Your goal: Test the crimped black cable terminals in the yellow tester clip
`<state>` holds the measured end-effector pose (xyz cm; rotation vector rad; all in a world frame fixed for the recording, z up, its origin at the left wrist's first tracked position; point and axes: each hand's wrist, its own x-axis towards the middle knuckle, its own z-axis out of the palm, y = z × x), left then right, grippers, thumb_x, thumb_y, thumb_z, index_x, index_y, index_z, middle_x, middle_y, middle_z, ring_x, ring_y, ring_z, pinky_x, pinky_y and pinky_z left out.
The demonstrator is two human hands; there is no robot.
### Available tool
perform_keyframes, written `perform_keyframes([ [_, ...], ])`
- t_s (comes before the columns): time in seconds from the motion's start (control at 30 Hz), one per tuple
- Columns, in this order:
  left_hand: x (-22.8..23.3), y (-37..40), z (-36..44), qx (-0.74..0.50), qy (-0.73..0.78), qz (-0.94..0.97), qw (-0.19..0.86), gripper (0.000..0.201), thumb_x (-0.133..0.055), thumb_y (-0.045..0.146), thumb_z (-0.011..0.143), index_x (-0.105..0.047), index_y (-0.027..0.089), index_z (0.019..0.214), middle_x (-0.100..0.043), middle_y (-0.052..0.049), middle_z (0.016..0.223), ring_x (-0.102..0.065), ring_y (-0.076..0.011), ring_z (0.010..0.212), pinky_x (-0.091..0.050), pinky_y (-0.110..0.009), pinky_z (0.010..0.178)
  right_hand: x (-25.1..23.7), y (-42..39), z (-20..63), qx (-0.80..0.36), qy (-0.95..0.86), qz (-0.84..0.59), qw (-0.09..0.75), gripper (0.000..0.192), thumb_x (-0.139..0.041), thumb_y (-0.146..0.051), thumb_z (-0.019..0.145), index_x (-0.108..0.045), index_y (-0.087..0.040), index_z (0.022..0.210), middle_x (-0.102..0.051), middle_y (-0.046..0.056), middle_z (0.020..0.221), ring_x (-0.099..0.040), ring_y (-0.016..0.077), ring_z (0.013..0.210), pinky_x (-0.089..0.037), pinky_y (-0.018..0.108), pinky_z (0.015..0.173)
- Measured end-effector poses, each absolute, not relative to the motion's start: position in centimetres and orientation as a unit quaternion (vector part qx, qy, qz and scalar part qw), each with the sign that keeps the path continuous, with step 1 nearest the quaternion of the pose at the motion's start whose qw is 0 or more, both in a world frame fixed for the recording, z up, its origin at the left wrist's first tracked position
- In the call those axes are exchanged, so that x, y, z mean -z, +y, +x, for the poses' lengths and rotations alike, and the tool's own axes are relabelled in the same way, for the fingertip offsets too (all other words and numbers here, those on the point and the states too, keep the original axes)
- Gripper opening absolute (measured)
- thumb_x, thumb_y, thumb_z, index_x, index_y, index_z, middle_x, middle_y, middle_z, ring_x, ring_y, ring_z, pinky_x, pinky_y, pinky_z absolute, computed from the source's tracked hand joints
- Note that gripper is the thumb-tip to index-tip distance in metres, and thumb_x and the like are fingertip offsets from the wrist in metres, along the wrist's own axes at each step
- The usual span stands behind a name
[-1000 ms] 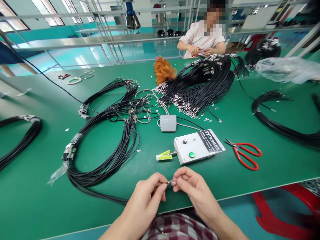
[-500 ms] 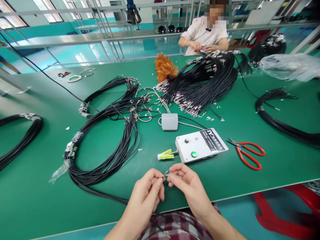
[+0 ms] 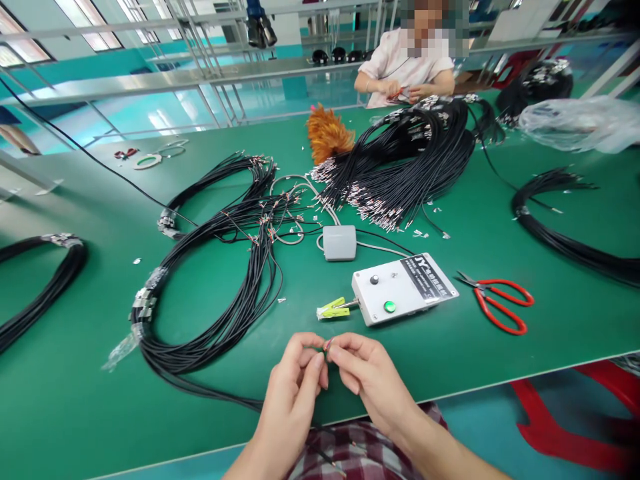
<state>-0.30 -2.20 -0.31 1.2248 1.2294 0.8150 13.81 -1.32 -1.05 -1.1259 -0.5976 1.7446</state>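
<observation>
We have both hands low in the middle of the frame, just past the near edge of the green table [image 3: 75, 413]. Our left hand [image 3: 295, 390] and right hand [image 3: 367, 377] meet fingertip to fingertip — each pinches the bared end of a thin black cable [image 3: 225, 399], and a reddish tip [image 3: 327, 345] shows right where the fingers close. So the fingers of both hands are clenched on that wire end, held up off the table and near the body, we judge so that the small tip can be seen and worked.

The cable runs from our left hand leftwards along the table into the big loose coil of black cables [image 3: 210, 293] in the left centre of the frame, taped in bundles, with its stripped ends fanned toward the middle.

Just above our hands lies a white control box [image 3: 405, 290] with a green button, and a yellow-green clip [image 3: 333, 310] sticks out of its left side — pointing at us, within easy reach. A small grey box [image 3: 339, 242] sits behind it. Red scissors [image 3: 497, 303] lie to the right of the box, handles to the right.

At the upper centre a heap of finished black leads [image 3: 410, 167] spreads beside an orange feather duster [image 3: 327, 133]. Across the table, at the top of the frame, another person's hands [image 3: 400, 90] work on wires of their own.
</observation>
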Motion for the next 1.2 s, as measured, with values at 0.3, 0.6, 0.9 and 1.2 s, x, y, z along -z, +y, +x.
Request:
perform_keyframes([
  [0.3,-0.2,-1.1,1.0,-0.450,0.501,0.459,0.579,0.015,-0.068,0.032,0.084,-0.065,0.017,0.080,-0.052,0.000,0.090,-0.048,-0.0049,0.050,-0.040,-0.019,0.045,1.0,-1.9,13.9,-0.652,-0.339,-0.517,0.439,0.037,-0.074,-0.050,0.072,-0.058,-0.017,0.068,-0.047,-0.008,0.046,-0.037,0.0052,0.041,-0.026,0.020,0.042],
  [0.6,-0.1,-1.7,-0.2,-0.386,0.553,0.486,0.557,0.023,-0.062,0.039,0.086,-0.057,0.017,0.080,-0.049,0.006,0.061,-0.043,-0.0069,0.042,-0.033,-0.019,0.042,1.2,-2.1,14.5,-0.448,-0.574,-0.538,0.426,0.018,-0.056,-0.027,0.091,-0.063,-0.019,0.076,-0.059,0.000,0.076,-0.052,0.0100,0.063,-0.043,0.023,0.060],
  [0.9,0.5,-0.8,-0.5,-0.372,0.559,0.503,0.543,0.024,-0.056,0.041,0.087,-0.051,0.020,0.077,-0.034,0.010,0.052,-0.030,-0.0086,0.046,-0.022,-0.020,0.043,0.4,-1.7,16.1,-0.123,-0.772,-0.537,0.317,0.016,-0.058,-0.019,0.092,-0.062,-0.020,0.108,-0.070,0.004,0.101,-0.063,0.0177,0.078,-0.041,0.030,0.071],
  [1.2,0.7,-0.6,-1.2,-0.341,0.530,0.683,0.368,0.020,-0.048,0.023,0.093,-0.056,0.019,0.076,-0.056,0.000,0.072,-0.052,-0.0146,0.066,-0.040,-0.025,0.064,-0.2,0.2,16.4,0.032,-0.868,-0.446,0.216,0.017,-0.064,-0.020,0.089,-0.062,-0.021,0.072,-0.064,-0.003,0.068,-0.054,0.0165,0.061,-0.027,0.033,0.062],
])
